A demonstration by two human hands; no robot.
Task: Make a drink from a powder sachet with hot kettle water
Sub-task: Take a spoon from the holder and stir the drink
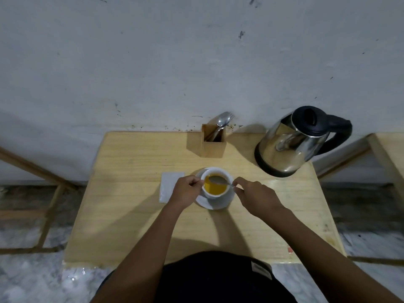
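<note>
pale wood forms the table [135, 162], which is set against a marked white wall [153, 62]. at the left, a flat white sachet [169, 184] is laid on the wood, its right edge partly covered by the left hand [185, 191]. that hand is curled closed against the left side of a white cup [215, 182]; its fingertips are seen at the cup's wall, though it cannot be told whether the handle is pinched. the cup is stood on a white saucer [218, 203] near the table's middle and is filled with an orange-yellow drink [215, 188]. a metal spoon [217, 179] is laid across the cup's mouth, bowl over the liquid, and its handle is pinched at the right rim by the thumb and fingers of the right hand [253, 195]. behind the cup, against the wall, a square wooden holder [213, 145] is stood with cutlery [223, 122] leaning in it. further right, a steel kettle [293, 143] with black lid and handle is stood upright on its black base, well apart from the cup.
</note>
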